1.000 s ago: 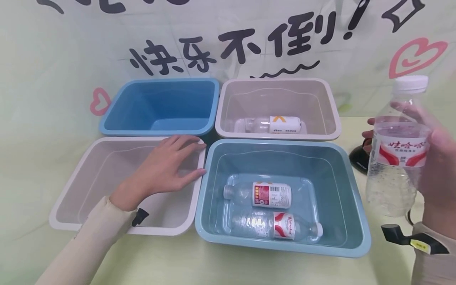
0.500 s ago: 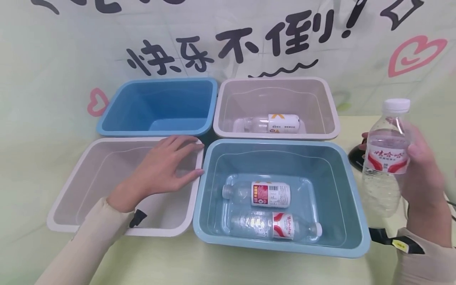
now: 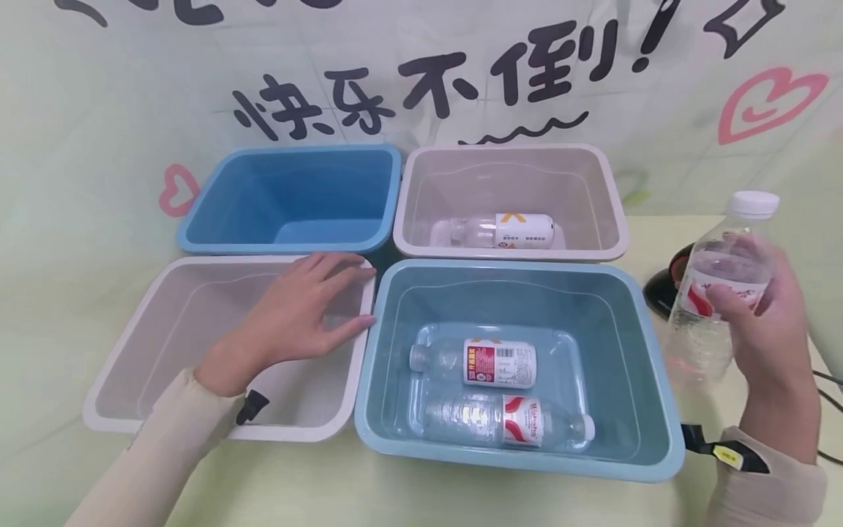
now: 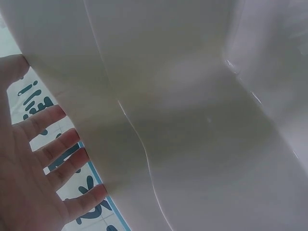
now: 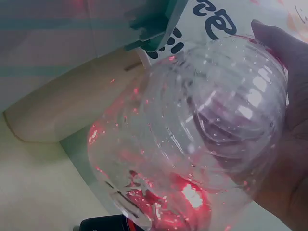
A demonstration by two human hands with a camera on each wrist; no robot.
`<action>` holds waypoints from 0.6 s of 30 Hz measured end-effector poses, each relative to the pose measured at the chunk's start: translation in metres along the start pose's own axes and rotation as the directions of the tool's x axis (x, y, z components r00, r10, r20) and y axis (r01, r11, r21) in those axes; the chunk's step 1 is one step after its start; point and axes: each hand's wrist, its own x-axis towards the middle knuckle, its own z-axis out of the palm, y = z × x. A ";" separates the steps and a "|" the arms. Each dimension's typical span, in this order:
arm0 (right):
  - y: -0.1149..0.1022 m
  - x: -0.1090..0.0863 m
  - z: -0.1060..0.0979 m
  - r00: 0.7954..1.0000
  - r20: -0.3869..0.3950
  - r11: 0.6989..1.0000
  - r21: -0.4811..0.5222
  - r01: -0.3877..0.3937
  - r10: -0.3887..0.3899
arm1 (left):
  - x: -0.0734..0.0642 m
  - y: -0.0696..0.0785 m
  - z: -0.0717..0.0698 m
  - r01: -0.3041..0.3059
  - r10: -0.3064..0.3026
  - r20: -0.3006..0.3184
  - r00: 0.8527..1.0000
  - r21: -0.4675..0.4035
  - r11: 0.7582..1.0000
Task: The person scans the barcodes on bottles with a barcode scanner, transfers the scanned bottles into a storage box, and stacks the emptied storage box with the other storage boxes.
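My right hand [image 3: 770, 315] grips a clear plastic water bottle [image 3: 698, 337] with a white cap, thumb across its red and white label. The bottle is raised right of the teal bin, its cap leaning right. Below it, a black device [image 3: 661, 291] is partly hidden by the bottle. In the right wrist view, red light shines on the bottle's base [image 5: 183, 192]. My left hand [image 3: 290, 315] rests at the right rim of the near beige bin [image 3: 165, 329], fingers spread and fingertips touching the edge. The left wrist view shows those fingers [image 4: 67, 159] along the bin wall.
In the teal bin [image 3: 527, 285] lie two bottles, one white-labelled [image 3: 500, 362] and one red-labelled [image 3: 523, 419]. Behind it, a beige bin [image 3: 514, 157] holds another bottle [image 3: 523, 230]. A blue bin [image 3: 290, 187] stands at back left. Cables [image 3: 830, 417] run at the right.
My right hand has brought the bottle lower and slightly left, over the black device. The bottle is turned and tilted, its thumb-side label now partly covered. My left hand stays at the rim.
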 end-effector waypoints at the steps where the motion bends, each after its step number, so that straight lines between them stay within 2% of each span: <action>1: 0.000 0.000 0.000 1.000 -0.018 1.000 -0.003 -0.005 0.005 | 0.000 0.000 0.000 -0.001 0.001 -0.002 1.000 0.000 1.000; 5: 0.000 -0.001 -0.002 0.999 -0.050 1.000 -0.013 -0.014 0.014 | -0.001 0.000 0.000 -0.006 0.006 -0.003 1.000 0.001 1.000; 13: 0.004 -0.002 -0.003 0.998 -0.028 0.990 0.133 0.051 -0.047 | -0.005 0.001 0.001 0.007 -0.007 0.008 1.000 0.000 1.000; 16: 0.006 -0.001 -0.006 0.999 -0.016 0.987 0.151 0.048 -0.046 | -0.006 0.002 0.002 0.019 -0.019 0.017 1.000 -0.003 1.000; 18: 0.007 0.001 -0.007 0.999 -0.036 0.989 0.140 0.045 -0.040 | -0.007 0.002 0.002 0.025 -0.025 0.021 0.999 -0.005 1.000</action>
